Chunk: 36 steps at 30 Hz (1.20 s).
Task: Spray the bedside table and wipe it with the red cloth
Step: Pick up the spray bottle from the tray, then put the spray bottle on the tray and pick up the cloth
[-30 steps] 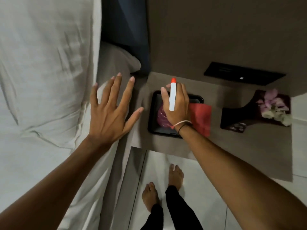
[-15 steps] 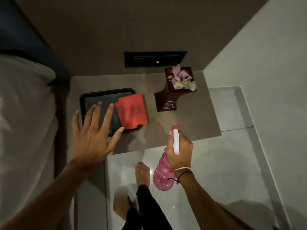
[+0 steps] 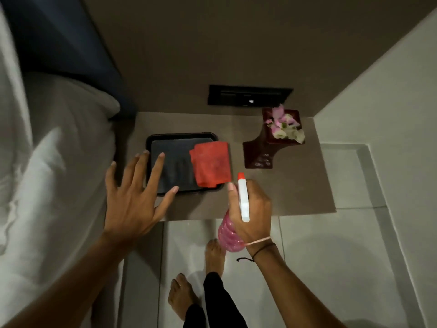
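Observation:
The grey-brown bedside table (image 3: 295, 188) stands against the wall. A folded red cloth (image 3: 210, 163) lies across the right end of a black tray (image 3: 151, 143) on it. My right hand (image 3: 254, 214) is closed around a pink spray bottle (image 3: 228, 235) with a white head and red nozzle, held over the table's front edge, nozzle pointing toward the table's middle. My left hand (image 3: 134, 202) hovers with fingers spread over the tray's left front corner and holds nothing.
A dark red vase with pink and white flowers (image 3: 279, 136) stands at the table's back right. A black switch panel (image 3: 249, 95) is on the wall above. The white bed (image 3: 47, 185) is on the left. My bare feet (image 3: 186, 294) stand on grey tiles.
The bottle has been lifted off the tray and carried right, then forward over the table's front edge. My left hand moved from over the bed to over the tray.

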Tool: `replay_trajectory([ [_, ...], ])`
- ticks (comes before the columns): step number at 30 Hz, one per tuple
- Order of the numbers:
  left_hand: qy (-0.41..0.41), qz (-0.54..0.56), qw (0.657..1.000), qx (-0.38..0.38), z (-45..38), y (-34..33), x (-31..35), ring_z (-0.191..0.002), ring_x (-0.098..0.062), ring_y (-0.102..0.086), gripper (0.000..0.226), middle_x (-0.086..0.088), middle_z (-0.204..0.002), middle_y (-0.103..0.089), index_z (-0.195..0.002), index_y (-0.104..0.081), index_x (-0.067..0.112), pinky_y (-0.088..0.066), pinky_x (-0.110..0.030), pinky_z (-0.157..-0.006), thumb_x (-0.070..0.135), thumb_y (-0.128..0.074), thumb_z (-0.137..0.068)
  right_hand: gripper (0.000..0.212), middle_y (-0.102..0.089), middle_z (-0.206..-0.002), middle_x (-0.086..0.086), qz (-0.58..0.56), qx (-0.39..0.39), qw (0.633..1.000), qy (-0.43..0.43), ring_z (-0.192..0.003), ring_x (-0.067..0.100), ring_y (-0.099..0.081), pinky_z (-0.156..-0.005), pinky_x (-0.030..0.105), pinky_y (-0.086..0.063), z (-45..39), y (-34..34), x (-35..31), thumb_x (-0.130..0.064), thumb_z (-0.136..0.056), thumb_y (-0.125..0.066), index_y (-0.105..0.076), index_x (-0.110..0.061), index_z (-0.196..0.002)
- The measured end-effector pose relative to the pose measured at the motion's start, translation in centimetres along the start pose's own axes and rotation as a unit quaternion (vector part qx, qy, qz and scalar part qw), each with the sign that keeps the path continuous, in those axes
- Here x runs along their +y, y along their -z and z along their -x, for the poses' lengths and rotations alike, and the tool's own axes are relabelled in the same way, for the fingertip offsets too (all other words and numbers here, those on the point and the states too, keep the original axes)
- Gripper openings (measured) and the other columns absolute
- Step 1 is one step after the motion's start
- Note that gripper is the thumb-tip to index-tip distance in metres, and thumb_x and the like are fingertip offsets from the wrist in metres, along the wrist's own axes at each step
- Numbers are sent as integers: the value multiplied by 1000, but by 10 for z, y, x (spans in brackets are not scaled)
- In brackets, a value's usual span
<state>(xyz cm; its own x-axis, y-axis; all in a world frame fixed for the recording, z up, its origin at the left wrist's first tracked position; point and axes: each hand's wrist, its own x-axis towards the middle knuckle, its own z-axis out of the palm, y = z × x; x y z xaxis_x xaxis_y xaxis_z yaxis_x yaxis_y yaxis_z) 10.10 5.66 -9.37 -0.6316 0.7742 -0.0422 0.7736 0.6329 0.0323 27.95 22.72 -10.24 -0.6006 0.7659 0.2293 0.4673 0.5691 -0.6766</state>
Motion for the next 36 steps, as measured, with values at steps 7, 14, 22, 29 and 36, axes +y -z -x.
replay_trajectory([
  [7,109,-8,994,-10,32,21,-56,-149,-37,-40,81,-21,-162,-40,-163,-23,21,-18,-64,-124,70,-23,-99,31,-67,-79,7,-32,-4,988,150,-71,23,-65,-63,36,-55,-78,-63,-92,-34,-95,-63,-68,-3,-92],
  [14,159,-20,987,-14,47,25,-75,-146,-38,-46,78,-22,-159,-45,-160,-34,18,-28,-65,-119,67,-25,-100,45,-64,-96,12,-2,-112,979,168,-89,26,-63,-80,31,-49,-113,-145,-105,-45,-94,-61,-63,-1,-105],
  [22,165,2,984,-59,37,9,-62,-150,-38,-39,83,-21,-163,-39,-163,-25,20,-21,-65,-123,70,-22,-98,56,-62,-104,0,-127,-126,978,111,-89,-2,-53,-80,1,-43,-105,-157,-71,-51,-79,-75,-57,-12,-114],
  [29,142,19,985,-92,12,-7,-36,-151,-39,-37,86,-23,-166,-34,-163,-26,17,-20,-64,-124,71,-19,-96,72,-46,-144,4,-15,-193,979,71,-127,16,-48,-101,30,-48,-71,-105,17,-55,-85,-65,-40,-21,-144],
  [36,127,14,987,-102,-6,-37,-23,-154,-41,-30,91,-24,-171,-17,-165,-15,19,-18,-64,-123,75,-20,-93,65,-48,-139,14,28,-198,973,-115,-121,32,-57,-92,39,-52,-88,-89,83,-43,-88,-68,-41,-13,-139],
])
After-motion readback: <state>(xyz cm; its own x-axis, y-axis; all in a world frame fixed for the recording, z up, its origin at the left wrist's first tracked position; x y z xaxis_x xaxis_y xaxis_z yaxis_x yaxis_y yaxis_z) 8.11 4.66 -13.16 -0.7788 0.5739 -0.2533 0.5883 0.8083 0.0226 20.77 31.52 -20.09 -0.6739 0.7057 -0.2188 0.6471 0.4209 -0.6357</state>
